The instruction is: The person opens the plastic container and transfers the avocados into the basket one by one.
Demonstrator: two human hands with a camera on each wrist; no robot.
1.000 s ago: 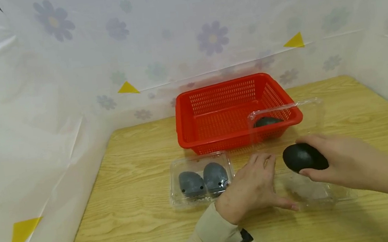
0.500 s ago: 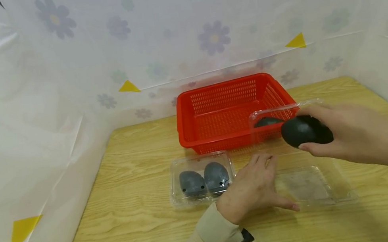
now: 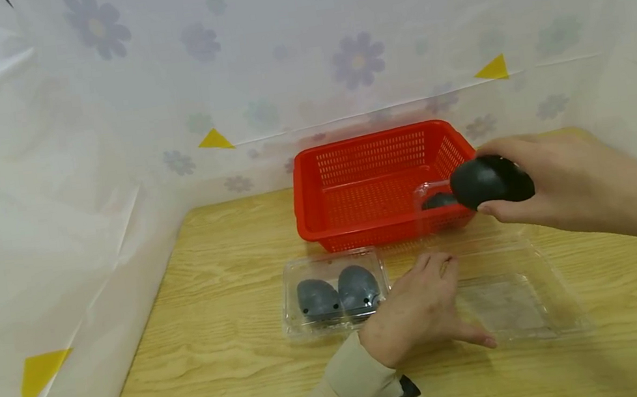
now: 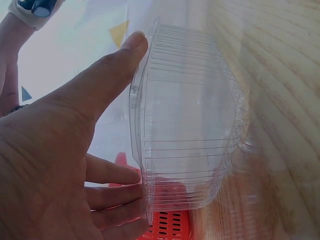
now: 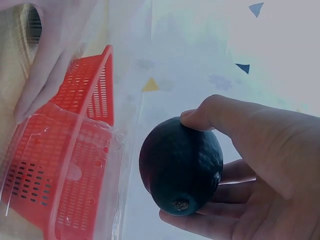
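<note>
My right hand (image 3: 558, 181) grips a dark, almost black avocado (image 3: 490, 180) in the air, over the raised lid of a clear plastic clamshell box (image 3: 507, 301). The right wrist view shows the avocado's stem scar, with the thumb on one side and fingers on the other. My left hand (image 3: 415, 318) stays low at the left side of this box, whose bare base shows. In the left wrist view its thumb and straight fingers rest along the box's rim (image 4: 137, 115). Another avocado (image 3: 439, 200) lies in the red basket (image 3: 328, 233), seen through the lid.
Left of my left hand sits a second clear clamshell box (image 3: 295, 319), closed, with two dark avocados (image 3: 357, 288) inside. The basket stands behind both boxes, near the flower-patterned curtain (image 3: 280, 65) at the table's back edge.
My right hand has raised the avocado from over the box's base up to the height of its lid, close to the basket's right end. The left hand has stayed in place.
</note>
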